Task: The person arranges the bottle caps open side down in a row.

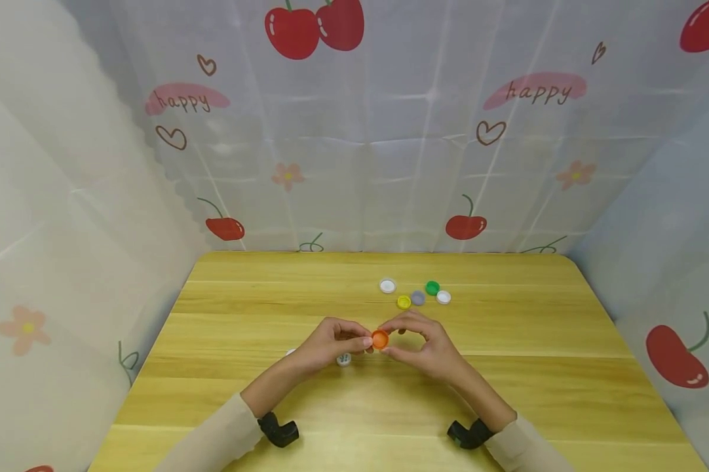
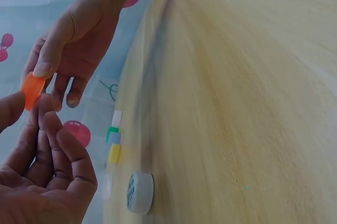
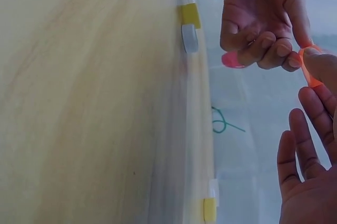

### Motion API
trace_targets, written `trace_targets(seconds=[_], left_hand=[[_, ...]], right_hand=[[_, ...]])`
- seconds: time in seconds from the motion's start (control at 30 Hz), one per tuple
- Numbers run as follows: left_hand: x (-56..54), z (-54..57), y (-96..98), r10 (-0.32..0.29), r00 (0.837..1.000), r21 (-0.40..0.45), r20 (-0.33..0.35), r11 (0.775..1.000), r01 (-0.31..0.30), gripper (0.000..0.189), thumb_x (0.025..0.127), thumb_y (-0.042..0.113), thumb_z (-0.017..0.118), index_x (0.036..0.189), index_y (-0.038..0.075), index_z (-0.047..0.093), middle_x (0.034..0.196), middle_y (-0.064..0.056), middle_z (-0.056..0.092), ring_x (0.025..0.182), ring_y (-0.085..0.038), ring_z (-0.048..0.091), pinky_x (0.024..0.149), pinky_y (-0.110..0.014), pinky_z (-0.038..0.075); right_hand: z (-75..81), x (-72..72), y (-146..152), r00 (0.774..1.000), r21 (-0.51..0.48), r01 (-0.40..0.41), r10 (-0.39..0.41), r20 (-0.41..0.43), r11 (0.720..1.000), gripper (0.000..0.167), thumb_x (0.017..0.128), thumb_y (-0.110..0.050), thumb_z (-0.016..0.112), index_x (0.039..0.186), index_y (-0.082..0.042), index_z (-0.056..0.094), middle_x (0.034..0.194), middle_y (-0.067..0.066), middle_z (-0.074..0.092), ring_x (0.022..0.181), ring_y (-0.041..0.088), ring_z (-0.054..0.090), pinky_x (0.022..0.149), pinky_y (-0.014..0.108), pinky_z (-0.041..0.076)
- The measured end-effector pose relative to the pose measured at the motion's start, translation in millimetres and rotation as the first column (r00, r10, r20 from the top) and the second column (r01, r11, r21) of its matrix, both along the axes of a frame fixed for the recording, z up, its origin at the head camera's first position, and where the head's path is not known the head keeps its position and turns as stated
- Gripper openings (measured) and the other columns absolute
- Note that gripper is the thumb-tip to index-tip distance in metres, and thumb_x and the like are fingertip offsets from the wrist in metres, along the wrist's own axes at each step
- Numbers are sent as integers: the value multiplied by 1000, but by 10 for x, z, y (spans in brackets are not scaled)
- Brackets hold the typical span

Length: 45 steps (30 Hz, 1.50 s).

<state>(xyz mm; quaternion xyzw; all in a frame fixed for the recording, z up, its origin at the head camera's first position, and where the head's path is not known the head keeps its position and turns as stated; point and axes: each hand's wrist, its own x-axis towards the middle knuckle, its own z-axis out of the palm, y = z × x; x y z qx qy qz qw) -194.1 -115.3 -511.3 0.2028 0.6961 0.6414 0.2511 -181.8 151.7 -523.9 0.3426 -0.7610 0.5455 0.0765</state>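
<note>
An orange bottle cap [image 1: 380,339] is held up between both hands, its hollow side facing the head camera. My left hand [image 1: 337,342] pinches its left edge between thumb and fingers. From the other side, my right hand [image 1: 422,342] grips the rim with thumb and fingertips. The left wrist view shows the cap [image 2: 32,91] edge-on, the right thumb lying against it. In the right wrist view the fingers of both hands meet around the cap [image 3: 309,66]. Below the left hand, a white cap [image 1: 344,359] with dark markings rests on the table.
Farther back on the wooden table [image 1: 242,314] lie a white cap [image 1: 387,286], a yellow cap [image 1: 404,302], a grey cap [image 1: 418,298], a green cap [image 1: 432,288] and another white cap [image 1: 443,297]. A white object [image 1: 290,352] is partly hidden by the left wrist. Printed cloth [image 1: 360,196] surrounds the table.
</note>
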Motion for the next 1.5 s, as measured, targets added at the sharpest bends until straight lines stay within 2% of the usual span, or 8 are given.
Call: trace_targets(seconds=[0.27, 0.47, 0.57, 0.77, 0.87, 0.97, 1.37, 1.5], left_hand=[[22, 20, -21, 28, 986, -83, -164, 996, -42, 21, 104, 24, 73, 115, 9, 81, 110, -13, 81, 100, -36, 73, 90, -38, 62], [54, -1, -23, 61, 903, -200, -426, 967, -159, 14, 103, 30, 75, 112, 22, 82, 103, 6, 79, 90, -9, 67, 80, -24, 57], [73, -14, -34, 34, 804, -216, -594, 956, -200, 11, 102, 28, 76, 111, 23, 81, 103, 10, 77, 91, -7, 65, 76, -23, 57], [74, -43, -51, -49, 462, -181, -885, 952, -246, 15, 98, 17, 80, 113, 18, 78, 108, 5, 77, 96, -11, 65, 82, -20, 57], [68, -60, -47, -64, 380, -166, -923, 956, -243, 17, 97, 17, 81, 114, 16, 77, 110, 5, 77, 100, -11, 66, 87, -21, 57], [71, -68, -42, -74, 375, -172, -924, 956, -236, 17, 99, 19, 80, 115, 17, 77, 111, 6, 77, 103, -10, 66, 88, -21, 57], [98, -68, -35, -69, 428, -181, -901, 957, -228, 17, 100, 20, 79, 117, 20, 78, 113, 9, 77, 101, -7, 64, 83, -18, 56], [121, -75, -21, -24, 537, -168, -843, 961, -221, 22, 101, 26, 79, 122, 22, 78, 114, 8, 77, 97, -12, 66, 78, -21, 58]], right_hand=[[-21, 1, -14, 1000, 29, -6, 5, 26, 1000, 38, 89, -5, 88, 123, -19, 77, 114, 0, 77, 101, 28, 67, 88, 33, 58], [-48, -3, 20, 992, 17, -16, 14, 124, 1000, 30, 96, -9, 82, 124, -17, 76, 113, 3, 76, 94, 19, 69, 87, 32, 62], [-63, -6, 41, 967, 9, -44, 40, 252, 999, 23, 101, -12, 76, 124, -17, 76, 115, 7, 76, 96, 19, 71, 89, 29, 62], [-94, -38, 27, 860, -50, -168, 171, 481, 984, 25, 114, -17, 54, 123, -6, 75, 112, 33, 72, 98, 42, 70, 90, 38, 64], [-101, -45, 3, 830, -75, -197, 207, 519, 978, 31, 116, -19, 50, 123, -1, 74, 112, 39, 70, 97, 42, 71, 92, 41, 64], [-97, -40, -8, 819, -63, -184, 188, 542, 981, 30, 115, -21, 53, 120, -1, 75, 110, 36, 72, 95, 35, 72, 90, 38, 64], [-99, -13, -13, 840, -66, -159, 170, 514, 985, 22, 112, -17, 59, 117, -3, 75, 105, 34, 72, 88, 31, 71, 78, 36, 63], [-96, 8, -31, 873, -89, -107, 136, 468, 990, 16, 106, -12, 69, 118, -3, 75, 107, 19, 76, 87, 18, 71, 78, 30, 63]])
